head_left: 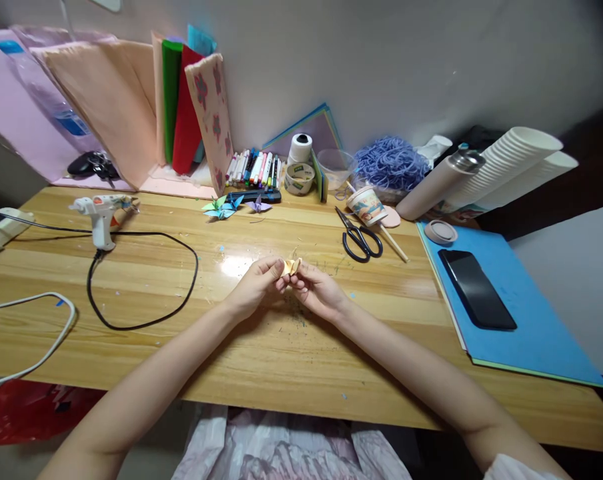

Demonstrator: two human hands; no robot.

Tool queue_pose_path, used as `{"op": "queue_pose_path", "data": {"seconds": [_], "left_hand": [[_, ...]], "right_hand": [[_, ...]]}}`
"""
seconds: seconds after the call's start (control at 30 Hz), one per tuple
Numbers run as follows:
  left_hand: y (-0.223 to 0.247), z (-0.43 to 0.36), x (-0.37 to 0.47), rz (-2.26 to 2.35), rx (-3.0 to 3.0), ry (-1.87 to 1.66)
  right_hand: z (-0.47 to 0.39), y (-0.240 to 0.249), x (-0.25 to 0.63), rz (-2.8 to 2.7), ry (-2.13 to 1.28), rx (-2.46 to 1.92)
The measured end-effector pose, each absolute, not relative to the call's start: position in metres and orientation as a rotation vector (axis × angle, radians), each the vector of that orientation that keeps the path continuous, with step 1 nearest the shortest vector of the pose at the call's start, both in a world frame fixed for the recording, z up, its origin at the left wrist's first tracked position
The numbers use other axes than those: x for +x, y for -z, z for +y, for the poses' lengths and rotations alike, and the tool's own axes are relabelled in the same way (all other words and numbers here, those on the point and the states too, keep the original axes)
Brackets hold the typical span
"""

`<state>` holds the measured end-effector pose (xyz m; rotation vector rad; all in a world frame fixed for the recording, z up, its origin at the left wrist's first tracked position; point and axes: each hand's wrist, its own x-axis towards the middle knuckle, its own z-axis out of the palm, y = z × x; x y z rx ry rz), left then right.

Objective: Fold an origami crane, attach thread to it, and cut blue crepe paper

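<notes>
Over the bench (291,367), my left hand (261,277) and right hand (318,288) both pinch a small yellow paper (290,267), apparently folded, with scissors (352,231) lying beyond, rightward.

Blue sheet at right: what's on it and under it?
On the blue sheet: a black phone and a round lid. Under it, a green edge shows along the front and a pale edge along the left; anything further in is covered.
</notes>
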<state>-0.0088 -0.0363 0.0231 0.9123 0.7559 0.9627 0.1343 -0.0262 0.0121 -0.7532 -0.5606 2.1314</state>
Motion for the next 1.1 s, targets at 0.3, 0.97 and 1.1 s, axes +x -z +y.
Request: {"op": "queue_pose_path", "data": {"seconds": [0.3,0.97,1.1], "left_hand": [[-0.018,-0.013,-0.031,0.9,0.818,-1.086],[-0.007,0.028,-0.1,1.337,0.786,-1.404],[-0.002,0.026,-0.103,1.565,0.977,-1.397]], "right_hand": [[-0.001,-0.02,0.124,-0.895,-2.19,-0.803],[0.097,-0.017,0.049,-1.255,-1.88,-0.992],[0.104,-0.005,0.048,-1.352,-1.746,-1.14]]}}
